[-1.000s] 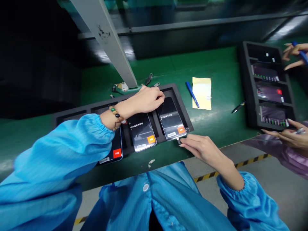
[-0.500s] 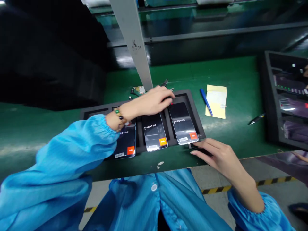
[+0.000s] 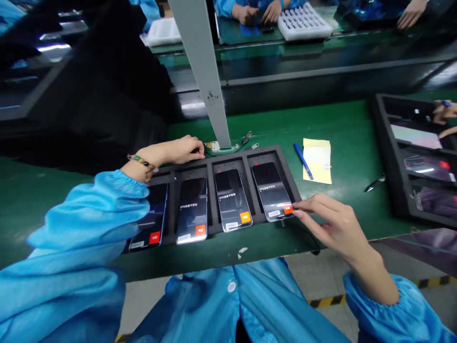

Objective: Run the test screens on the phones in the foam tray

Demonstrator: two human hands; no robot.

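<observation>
Several smartphones lie face up in the slots of a black foam tray (image 3: 295, 190). The rightmost smartphone (image 3: 273, 193) has white Chinese text and a red box on its screen; a small connector (image 3: 283, 223) juts from its bottom edge. My right hand (image 3: 332, 226) pinches that phone's lower right corner with thumb and finger. My left hand (image 3: 185, 149) is curled at the tray's back edge, above the second smartphone (image 3: 193, 209) from the left; what its fingers hold, if anything, is hidden. The third smartphone (image 3: 233, 200) shows an orange box. My left sleeve partly covers the leftmost smartphone (image 3: 152, 216).
Behind the tray stand a grey post (image 3: 203, 66) and a short cable (image 3: 246, 139). To the right lie a blue pen (image 3: 303, 161), yellow paper (image 3: 317, 162) and a dark pen (image 3: 374, 184). Another phone tray (image 3: 389, 157) has someone's hand (image 3: 444, 114) over it. Co-workers' hands (image 3: 273, 12) show across the line.
My left hand has moved left from the rightmost phones to the tray's back edge. My right hand has shifted from below the rightmost phone to its corner. The view has tilted up.
</observation>
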